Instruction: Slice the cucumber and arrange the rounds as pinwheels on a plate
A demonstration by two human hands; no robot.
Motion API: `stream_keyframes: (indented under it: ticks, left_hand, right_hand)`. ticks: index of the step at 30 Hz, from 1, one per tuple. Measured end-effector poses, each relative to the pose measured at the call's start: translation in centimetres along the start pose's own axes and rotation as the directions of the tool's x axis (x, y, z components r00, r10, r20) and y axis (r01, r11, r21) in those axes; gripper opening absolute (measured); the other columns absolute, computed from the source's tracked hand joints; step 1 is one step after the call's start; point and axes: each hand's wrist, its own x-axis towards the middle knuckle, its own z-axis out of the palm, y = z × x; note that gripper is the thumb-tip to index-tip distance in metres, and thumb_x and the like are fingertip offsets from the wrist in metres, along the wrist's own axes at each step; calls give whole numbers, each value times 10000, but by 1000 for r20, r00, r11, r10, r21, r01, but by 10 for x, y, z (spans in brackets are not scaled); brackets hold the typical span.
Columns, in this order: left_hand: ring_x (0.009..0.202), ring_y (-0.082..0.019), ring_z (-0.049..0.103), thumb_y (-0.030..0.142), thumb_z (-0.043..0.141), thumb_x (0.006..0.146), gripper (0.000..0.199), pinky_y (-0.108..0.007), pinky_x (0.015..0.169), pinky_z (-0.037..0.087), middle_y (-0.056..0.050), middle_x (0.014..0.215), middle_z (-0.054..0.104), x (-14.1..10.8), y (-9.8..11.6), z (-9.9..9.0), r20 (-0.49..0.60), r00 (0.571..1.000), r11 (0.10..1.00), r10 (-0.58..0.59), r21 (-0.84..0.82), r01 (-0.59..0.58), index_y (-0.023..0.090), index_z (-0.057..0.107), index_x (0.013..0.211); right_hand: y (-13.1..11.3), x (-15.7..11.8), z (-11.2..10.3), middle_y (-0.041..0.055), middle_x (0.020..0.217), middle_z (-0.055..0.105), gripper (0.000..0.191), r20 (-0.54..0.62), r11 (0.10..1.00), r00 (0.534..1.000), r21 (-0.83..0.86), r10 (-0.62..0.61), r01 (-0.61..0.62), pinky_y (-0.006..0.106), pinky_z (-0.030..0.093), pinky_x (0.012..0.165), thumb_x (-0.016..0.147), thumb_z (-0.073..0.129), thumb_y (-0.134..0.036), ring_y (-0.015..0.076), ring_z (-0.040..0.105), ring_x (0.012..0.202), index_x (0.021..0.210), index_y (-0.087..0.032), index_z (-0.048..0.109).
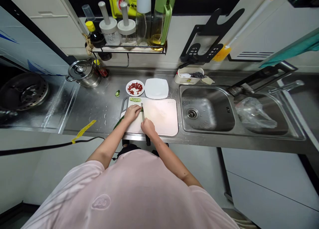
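Note:
My left hand (132, 112) rests curled on a dark green cucumber (118, 122), which lies across the white cutting board (160, 117) and is partly hidden by that hand. My right hand (148, 127) grips a black-handled kitchen knife (143, 112), with its blade upright at the cucumber's cut end. A row of cucumber slices (135, 99) lies on the board's far side. Beyond the board are a round plate of chopped red food (135, 87) and a bare white square plate (156, 88). A small cucumber piece (117, 93) sits on the steel counter.
A double steel sink (206, 109) lies right of the board, with a plastic bag (254, 113) in its far basin. A steel pot (84, 74) and a stove burner (23, 91) stand left. Bottles and jars line a shelf (128, 49) behind the counter.

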Motion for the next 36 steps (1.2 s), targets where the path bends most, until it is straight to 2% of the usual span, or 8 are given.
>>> stream_keyframes:
  ticks: [10, 16, 22, 32, 36]
  left_hand:
    - [998, -199, 576, 264, 471, 908, 253, -346, 905, 443, -46, 1041, 662, 0, 0, 0, -13, 1000, 1000, 13, 5, -13, 251, 669, 1065]
    - [1000, -205, 577, 275, 471, 909, 250, -350, 907, 441, -50, 1045, 662, -1, 2, -2, -16, 1000, 1000, 5, 7, -5, 248, 670, 1058]
    - [1008, -201, 575, 262, 479, 905, 243, -339, 919, 437, -42, 1053, 665, -1, 4, -2, -14, 1000, 1000, 5, 10, -4, 238, 671, 1052]
    - [1008, -201, 577, 258, 475, 903, 252, -336, 914, 441, -46, 1056, 664, -1, 6, -5, -5, 1000, 1000, -3, 14, 3, 241, 673, 1058]
    - [1009, -200, 574, 266, 472, 906, 251, -334, 916, 440, -45, 1056, 663, -1, 5, -4, -12, 1000, 1000, 4, 15, -4, 234, 672, 1054]
  right_hand:
    - [0, 7, 5, 169, 1020, 664, 275, -59, 1000, 998, 3, -8, 9, 310, 446, 753, 902, 380, -198, 262, 635, 962, 1087, -112, 564]
    - [8, -7, 11, 165, 988, 668, 255, -21, 1000, 1000, 3, -5, 5, 296, 439, 730, 905, 374, -200, 249, 637, 930, 1048, -117, 567]
    - [15, -17, 16, 154, 963, 672, 257, -31, 1000, 999, -4, -12, 12, 287, 432, 715, 909, 354, -200, 239, 636, 909, 1023, -119, 570]
    - [3, 8, 11, 162, 1020, 666, 276, -67, 1000, 998, 16, 4, -3, 304, 437, 740, 891, 378, -198, 259, 633, 951, 1059, -116, 580]
    - [2, 10, 10, 165, 1029, 664, 277, -71, 1000, 997, 12, -2, 3, 307, 440, 736, 889, 387, -209, 266, 632, 960, 1065, -115, 579]
